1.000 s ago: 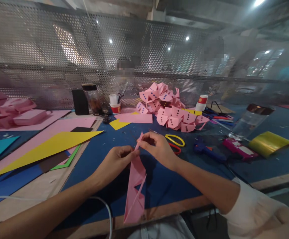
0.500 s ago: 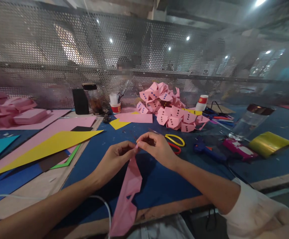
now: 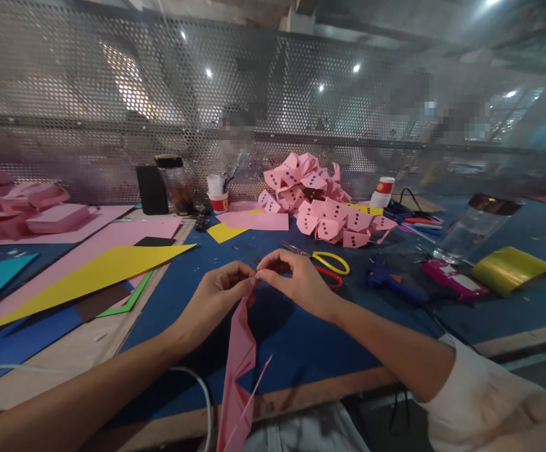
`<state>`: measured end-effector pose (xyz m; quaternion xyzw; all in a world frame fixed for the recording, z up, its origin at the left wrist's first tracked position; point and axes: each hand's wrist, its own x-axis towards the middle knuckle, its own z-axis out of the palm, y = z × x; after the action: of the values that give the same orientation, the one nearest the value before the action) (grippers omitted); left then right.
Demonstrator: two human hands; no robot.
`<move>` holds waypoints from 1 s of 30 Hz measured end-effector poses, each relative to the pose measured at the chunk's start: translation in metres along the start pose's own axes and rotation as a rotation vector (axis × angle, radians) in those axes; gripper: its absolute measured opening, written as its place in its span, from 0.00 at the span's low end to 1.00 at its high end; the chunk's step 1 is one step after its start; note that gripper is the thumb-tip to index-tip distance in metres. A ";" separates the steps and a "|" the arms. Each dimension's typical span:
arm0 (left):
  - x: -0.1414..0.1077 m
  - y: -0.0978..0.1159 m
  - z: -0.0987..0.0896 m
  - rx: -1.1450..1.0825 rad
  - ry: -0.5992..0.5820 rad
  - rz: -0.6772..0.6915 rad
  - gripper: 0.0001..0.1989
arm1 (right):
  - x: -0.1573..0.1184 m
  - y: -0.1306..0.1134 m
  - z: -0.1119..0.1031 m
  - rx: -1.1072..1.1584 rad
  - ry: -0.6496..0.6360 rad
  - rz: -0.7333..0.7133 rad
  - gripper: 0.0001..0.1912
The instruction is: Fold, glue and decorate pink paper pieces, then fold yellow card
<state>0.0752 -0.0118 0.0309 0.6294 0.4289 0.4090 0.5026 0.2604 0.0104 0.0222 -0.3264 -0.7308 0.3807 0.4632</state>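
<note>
A folded strip of pink paper (image 3: 241,351) with notched edges hangs from my fingers over the front edge of the table. My left hand (image 3: 221,292) pinches its top end between thumb and fingers. Close against it, my right hand (image 3: 296,282) has thumb and forefinger pressed together at the same tip; the fingers cover that end of the paper. Just beyond my right hand lie scissors (image 3: 332,262) with one yellow and one red handle loop. A blue glue gun (image 3: 393,284) rests further right.
Behind the scissors is a heap of folded pink paper pieces (image 3: 308,182) with dark dots. Coloured sheets (image 3: 80,282) and pink paper shapes (image 3: 42,210) lie on the left. A clear jar (image 3: 473,229), a magenta object (image 3: 454,280) and a gold roll (image 3: 513,270) are at right. A perforated metal screen (image 3: 273,94) stands behind.
The pink strip has turned and swung slightly left, so a pointed flap now sticks out at its lower right. Both hands stay almost in place, still pinching the top end.
</note>
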 end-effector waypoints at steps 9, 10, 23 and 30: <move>0.001 -0.004 -0.001 0.041 0.039 0.002 0.08 | -0.002 0.001 0.001 -0.060 -0.016 -0.056 0.04; 0.001 -0.004 -0.001 0.048 0.042 0.008 0.08 | -0.002 0.000 0.001 -0.073 -0.019 -0.065 0.03; 0.003 -0.006 -0.002 0.053 0.036 0.006 0.10 | -0.007 -0.005 0.000 -0.229 -0.063 -0.216 0.06; 0.002 -0.005 -0.003 0.008 0.023 -0.005 0.07 | -0.008 -0.003 -0.002 -0.287 -0.082 -0.297 0.06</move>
<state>0.0726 -0.0083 0.0263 0.6255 0.4380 0.4132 0.4961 0.2643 0.0026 0.0217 -0.2618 -0.8359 0.2132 0.4329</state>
